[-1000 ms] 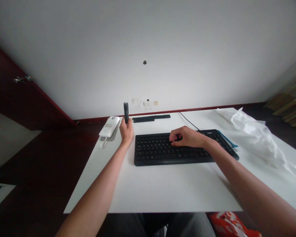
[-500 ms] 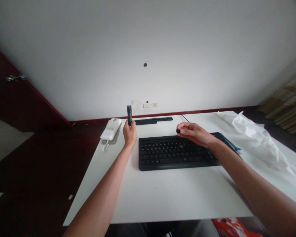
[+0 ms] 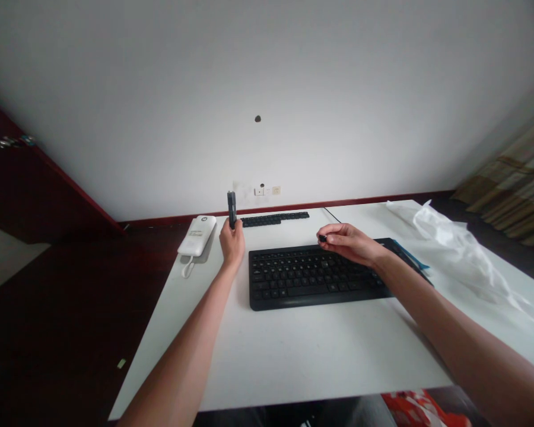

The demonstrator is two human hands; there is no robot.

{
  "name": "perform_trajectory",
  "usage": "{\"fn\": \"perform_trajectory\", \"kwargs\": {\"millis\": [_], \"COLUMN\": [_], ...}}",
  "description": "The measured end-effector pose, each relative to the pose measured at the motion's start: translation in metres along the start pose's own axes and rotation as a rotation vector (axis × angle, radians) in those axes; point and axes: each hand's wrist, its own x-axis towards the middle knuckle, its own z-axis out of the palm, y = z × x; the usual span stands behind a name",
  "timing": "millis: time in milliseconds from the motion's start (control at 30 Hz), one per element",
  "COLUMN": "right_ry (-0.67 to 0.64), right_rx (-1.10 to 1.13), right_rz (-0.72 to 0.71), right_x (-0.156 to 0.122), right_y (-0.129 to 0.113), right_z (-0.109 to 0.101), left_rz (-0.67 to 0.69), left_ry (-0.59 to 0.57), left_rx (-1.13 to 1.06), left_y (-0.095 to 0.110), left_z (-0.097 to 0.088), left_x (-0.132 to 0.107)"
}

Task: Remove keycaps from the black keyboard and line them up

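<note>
My left hand (image 3: 232, 244) is closed round the lower end of a slim dark upright tool (image 3: 232, 204) with a small forked-looking tip; its exact kind I cannot make out. A small black keycap (image 3: 323, 238) is pinched between the thumb and fingers of my right hand (image 3: 345, 243). That hand is over the upper right part of a black keyboard (image 3: 289, 290), covering some of its keys. Behind both hands, rows of loose black keycaps (image 3: 289, 217) lie at the far edge of the white table (image 3: 267, 356).
A white power bank (image 3: 198, 235) with a strap lies at the table's left edge. To the right are a blue strip-like thing (image 3: 412, 256) beside the keyboard and a crumpled white plastic bag (image 3: 454, 249). A thin black cable (image 3: 332, 214) runs off the back edge. The wall (image 3: 338, 118) stands beyond.
The whole view has shifted slightly, so most things sit a little further left. My right hand has turned a little with the keycap still pinched. My left hand keeps its grip on the tool.
</note>
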Motion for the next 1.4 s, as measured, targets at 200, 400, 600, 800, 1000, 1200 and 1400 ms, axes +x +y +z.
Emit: {"fn": "perform_trajectory", "kwargs": {"millis": [200, 400, 600, 800, 1000, 1200, 1400], "right_ry": [0.0, 0.154, 0.37, 0.147, 0.096, 0.156, 0.254], "right_rx": [-0.067, -0.509, -0.843, -1.073, -1.139, -1.126, -1.224], "right_rz": [-0.011, -0.198, -0.328, -0.251, -0.321, -0.309, -0.23], "right_x": [-0.001, 0.01, 0.021, 0.042, 0.081, 0.093, 0.082], "right_y": [0.0, 0.007, 0.017, 0.019, 0.018, 0.028, 0.029], "right_z": [0.001, -0.004, -0.024, -0.017, 0.001, 0.001, 0.002], "left_rz": [-0.007, -0.01, -0.003, -0.036, -0.039, -0.045, -0.064], "left_ry": [0.004, 0.0, -0.009, -0.012, -0.015, -0.01, -0.019], "left_rx": [0.008, 0.011, -0.007, 0.005, -0.013, -0.001, 0.01], "left_y": [-0.001, -0.001, -0.002, -0.004, -0.006, -0.003, -0.001], "left_z": [0.001, 0.001, 0.002, 0.002, 0.003, 0.002, 0.001], "left_x": [0.0, 0.001, 0.002, 0.004, 0.004, 0.004, 0.003]}}
